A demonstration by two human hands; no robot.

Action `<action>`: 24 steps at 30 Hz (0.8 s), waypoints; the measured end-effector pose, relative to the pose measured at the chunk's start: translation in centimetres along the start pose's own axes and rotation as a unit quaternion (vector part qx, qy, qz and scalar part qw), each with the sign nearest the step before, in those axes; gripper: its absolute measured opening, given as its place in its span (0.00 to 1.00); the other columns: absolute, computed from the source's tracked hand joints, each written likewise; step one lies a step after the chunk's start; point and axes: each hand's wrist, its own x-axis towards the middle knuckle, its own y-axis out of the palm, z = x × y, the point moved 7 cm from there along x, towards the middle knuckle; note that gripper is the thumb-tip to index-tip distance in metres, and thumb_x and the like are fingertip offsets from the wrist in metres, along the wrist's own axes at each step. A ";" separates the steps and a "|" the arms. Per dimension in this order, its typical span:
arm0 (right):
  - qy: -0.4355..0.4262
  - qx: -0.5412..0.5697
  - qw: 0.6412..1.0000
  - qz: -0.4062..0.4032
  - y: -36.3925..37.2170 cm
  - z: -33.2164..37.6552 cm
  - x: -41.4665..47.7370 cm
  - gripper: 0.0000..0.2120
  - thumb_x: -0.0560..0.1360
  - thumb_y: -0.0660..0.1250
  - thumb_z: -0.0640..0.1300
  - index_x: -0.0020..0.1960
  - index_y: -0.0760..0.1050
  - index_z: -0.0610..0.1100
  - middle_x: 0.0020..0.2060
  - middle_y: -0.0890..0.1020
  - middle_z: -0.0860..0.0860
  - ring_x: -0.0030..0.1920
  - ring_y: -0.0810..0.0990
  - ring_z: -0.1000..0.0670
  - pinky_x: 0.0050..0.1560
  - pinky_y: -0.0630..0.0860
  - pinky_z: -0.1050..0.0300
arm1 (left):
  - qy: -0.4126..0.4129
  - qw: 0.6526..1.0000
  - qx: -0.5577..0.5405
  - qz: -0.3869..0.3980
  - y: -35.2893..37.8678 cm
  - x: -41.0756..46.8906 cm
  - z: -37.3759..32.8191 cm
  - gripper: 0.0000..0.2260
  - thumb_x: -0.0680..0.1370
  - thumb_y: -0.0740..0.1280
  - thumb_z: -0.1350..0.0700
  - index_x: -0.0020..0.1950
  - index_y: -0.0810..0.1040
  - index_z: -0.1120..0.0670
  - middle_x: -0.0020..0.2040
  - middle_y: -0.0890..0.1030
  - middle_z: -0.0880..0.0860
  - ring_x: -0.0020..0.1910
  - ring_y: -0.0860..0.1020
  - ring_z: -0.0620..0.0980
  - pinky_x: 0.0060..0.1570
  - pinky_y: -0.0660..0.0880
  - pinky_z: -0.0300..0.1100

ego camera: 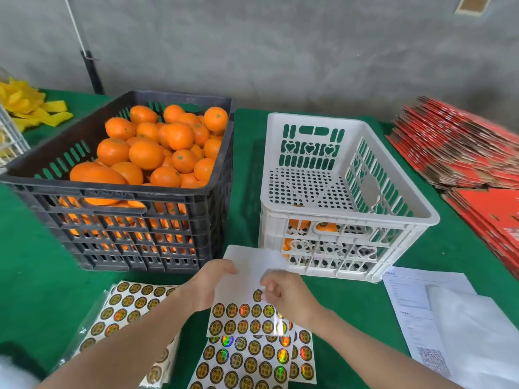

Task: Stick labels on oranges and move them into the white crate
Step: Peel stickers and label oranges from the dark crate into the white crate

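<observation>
A black crate (179, 220) at the left is heaped with oranges (157, 147). To its right stands the white crate (348, 153), with a few oranges (325, 227) showing through its front wall. In front of both, a partly used sheet of round gold labels (247, 318) is lifted off the table. My left hand (209, 287) holds the sheet by its left edge. My right hand (286, 294) pinches at a label in the sheet's upper row.
More label sheets (247, 360) lie under my hands and a bagged stack (126, 307) to the left. White papers (432, 304) lie at the right, red flat cartons (460, 147) at the far right, yellow foam nets (31, 108) at the back left. Green cloth covers the table.
</observation>
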 end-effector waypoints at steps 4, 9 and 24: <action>-0.039 -0.008 0.997 -0.060 0.0 1.3 -0.5 0.03 0.73 0.68 0.36 0.46 0.78 0.36 0.39 0.76 0.48 0.37 0.71 0.53 0.43 0.70 0.61 | -0.018 0.998 -0.060 0.028 -0.7 -0.4 0.7 0.14 0.75 0.58 0.56 0.57 0.74 0.59 0.41 0.84 0.61 0.41 0.81 0.60 0.43 0.75 0.49; -0.060 -0.021 0.988 -0.138 -0.6 2.4 -1.3 0.05 0.73 0.70 0.37 0.46 0.83 0.40 0.39 0.81 0.46 0.38 0.72 0.57 0.43 0.69 0.66 | -0.016 0.992 -0.121 0.030 -1.3 -0.6 0.8 0.16 0.76 0.57 0.55 0.59 0.73 0.61 0.45 0.84 0.64 0.45 0.81 0.63 0.48 0.75 0.53; -0.097 -0.003 0.987 -0.126 -1.3 3.3 -2.0 0.01 0.71 0.70 0.35 0.40 0.80 0.39 0.35 0.78 0.48 0.34 0.74 0.54 0.37 0.72 0.63 | -0.025 0.994 -0.091 0.061 -0.7 -0.6 0.6 0.20 0.67 0.63 0.55 0.57 0.73 0.62 0.41 0.83 0.63 0.40 0.82 0.62 0.45 0.76 0.51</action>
